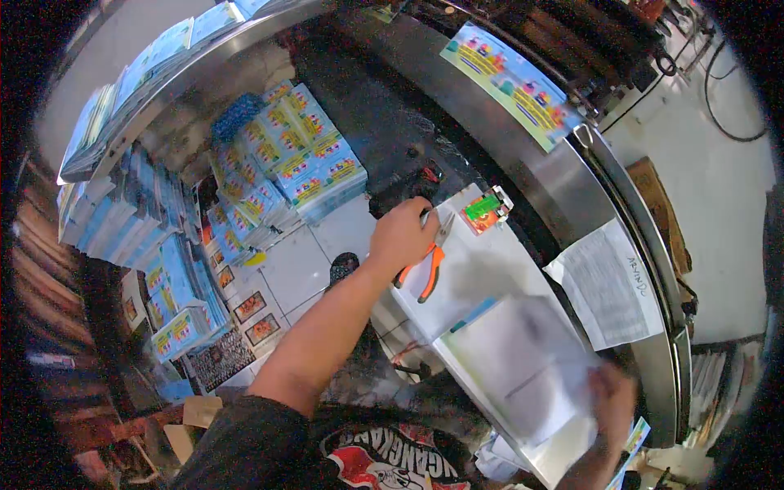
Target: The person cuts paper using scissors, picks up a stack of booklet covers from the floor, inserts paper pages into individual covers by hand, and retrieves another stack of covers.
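Observation:
My left hand (402, 238) is at the near edge of a narrow white tabletop (478, 265). Its fingers are closed around the middle of a pair of pliers (433, 265) with orange and black handles, whose jaws point away from me. A small red and green box (487, 210) lies just beyond the jaws. On the right, my right hand (612, 404) is smeared by motion at the edge of a pale printed sheet (518, 363), also blurred. The sheet appears held there, above the right part of the tabletop; its fingertips are hard to make out.
Stacks of blue and yellow printed sheets (314, 155) stand on the tiled floor at the left, with more piles (184, 306) nearer. A handwritten paper (608, 286) and a colourful printed sheet (510, 86) lie on the metal machine frame (539, 175) beyond the tabletop.

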Tool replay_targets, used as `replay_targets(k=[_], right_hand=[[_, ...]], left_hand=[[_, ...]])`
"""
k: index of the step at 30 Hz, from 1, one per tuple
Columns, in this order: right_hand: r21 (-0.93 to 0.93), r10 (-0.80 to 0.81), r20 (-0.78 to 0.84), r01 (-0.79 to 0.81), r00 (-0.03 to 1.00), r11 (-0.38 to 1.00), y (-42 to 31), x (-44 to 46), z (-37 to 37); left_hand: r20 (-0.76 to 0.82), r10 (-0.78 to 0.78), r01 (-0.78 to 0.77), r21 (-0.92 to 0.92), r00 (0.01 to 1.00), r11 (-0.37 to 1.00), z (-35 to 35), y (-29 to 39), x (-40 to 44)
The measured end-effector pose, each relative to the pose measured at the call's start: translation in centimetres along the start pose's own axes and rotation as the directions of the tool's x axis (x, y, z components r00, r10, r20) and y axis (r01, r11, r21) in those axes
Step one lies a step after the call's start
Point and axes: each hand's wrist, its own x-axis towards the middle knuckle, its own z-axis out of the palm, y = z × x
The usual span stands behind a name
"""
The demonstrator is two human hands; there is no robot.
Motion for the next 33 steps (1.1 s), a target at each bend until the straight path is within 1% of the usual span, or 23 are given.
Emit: replay_targets(k=[1, 2, 3, 4, 6, 8, 9, 10, 11, 12, 14, 16, 18, 20, 22, 24, 25, 27, 28, 30, 31, 33], right_hand=[[-0.004, 0.016, -0.067, -0.016, 0.998, 1.0, 1.6, 1.4, -2.3], [0.128, -0.012, -0.551, 0.099, 0.834, 0.987, 6.2, 3.0, -1.6], [-0.074, -0.095, -0.63, 0.062, 0.771, 0.995, 7.9, 4.7, -4.9], [-0.268, -0.191, -0.685, 0.0, 0.703, 0.963, 6.2, 5.6, -8.7], [-0.325, -0.332, -0.805, 0.104, 0.492, 0.94, 1.1, 8.2, -11.4], [-0.503, -0.49, -0.788, 0.07, 0.373, 0.862, 1.1, 12.6, -12.1], [-0.506, -0.484, -0.761, 0.073, 0.431, 0.86, 2.5, 15.1, -11.1], [-0.51, -0.479, -0.731, 0.077, 0.486, 0.857, 3.4, 17.3, -9.5], [-0.533, -0.493, -0.673, 0.102, 0.551, 0.84, 3.2, 18.1, -7.5], [-0.551, -0.502, -0.61, 0.127, 0.613, 0.825, 2.7, 18.3, -5.5], [-0.74, -0.562, -0.518, -0.008, 0.645, 0.673, 0.6, 16.6, -1.3], [-0.449, -0.367, -0.47, 0.14, 0.803, 0.882, 1.6, 14.4, 1.5], [-0.256, -0.141, -0.298, 0.064, 0.944, 0.965, 1.8, 10.5, 4.4], [-0.381, -0.341, -0.222, 0.241, 0.913, 0.893, 1.2, 4.8, 8.4], [-0.12, -0.36, -0.037, 0.354, 0.932, 0.928, -0.8, -0.6, 10.7], [-0.229, -0.445, 0.026, 0.438, 0.895, 0.869, -2.2, -4.6, 12.8], [-0.229, -0.443, 0.025, 0.437, 0.896, 0.87, -2.4, -6.2, 13.8], [-0.376, -0.378, -0.025, 0.341, 0.926, 0.861, -2.4, -8.6, 15.4], [-0.374, -0.379, -0.027, 0.342, 0.925, 0.862, -2.2, -9.0, 15.9], [-0.244, -0.35, -0.022, 0.335, 0.936, 0.91, -2.1, -9.4, 16.6], [-0.241, -0.352, -0.027, 0.336, 0.935, 0.91, -2.3, -9.4, 16.5], [-0.205, -0.317, 0.003, 0.311, 0.948, 0.928, -2.7, -9.3, 16.0]], left_hand=[[0.014, -0.018, 0.018, -0.002, 1.0, 1.0, -0.2, 0.2, -0.1], [0.026, -0.036, 0.037, -0.004, 0.999, 0.999, -0.4, 0.3, -0.1], [0.021, -0.04, 0.04, -0.003, 0.999, 0.999, -0.2, 0.2, 0.1], [0.005, -0.02, 0.02, 0.014, 1.0, 1.0, 0.0, 0.0, 0.2], [-0.005, 0.003, -0.003, 0.035, 1.0, 0.999, 0.4, -0.3, 0.2], [-0.025, 0.04, -0.04, 0.014, 0.999, 0.999, 0.4, -0.4, 0.2], [-0.025, 0.041, -0.041, 0.016, 0.999, 0.999, 0.3, -0.2, 0.2], [-0.001, -0.002, 0.002, 0.014, 1.0, 1.0, -0.1, 0.2, 0.1], [0.022, -0.044, 0.044, 0.014, 0.999, 0.999, -0.3, 0.5, 0.1], [0.019, -0.042, 0.042, 0.015, 0.999, 0.999, -0.2, 0.4, 0.1], [0.0, -0.03, 0.03, -0.025, 1.0, 0.999, 0.0, 0.0, 0.2], [-0.009, -0.005, 0.005, -0.008, 1.0, 1.0, 0.2, -0.4, 0.2], [-0.003, 0.023, -0.023, 0.001, 1.0, 1.0, 0.4, -0.3, 0.2], [0.001, 0.019, -0.019, -0.006, 1.0, 1.0, 0.3, -0.3, 0.2], [-0.006, 0.039, -0.039, -0.017, 0.999, 0.999, 0.5, -0.4, 0.1], [-0.004, 0.011, -0.011, 0.01, 1.0, 1.0, 0.2, 0.0, 0.0], [-0.002, 0.012, -0.012, 0.01, 1.0, 1.0, 0.4, -0.1, 0.0], [-0.036, 0.03, -0.029, 0.031, 0.999, 0.999, 0.5, -0.3, 0.0], [-0.038, 0.031, -0.03, 0.033, 0.999, 0.999, 0.5, -0.3, -0.1], [-0.007, 0.005, -0.005, 0.008, 1.0, 1.0, 0.3, -0.1, -0.1], [-0.011, 0.01, -0.01, 0.011, 1.0, 1.0, 0.2, 0.0, -0.1], [0.024, -0.043, 0.043, 0.003, 0.999, 0.999, 0.1, 0.2, -0.2]])
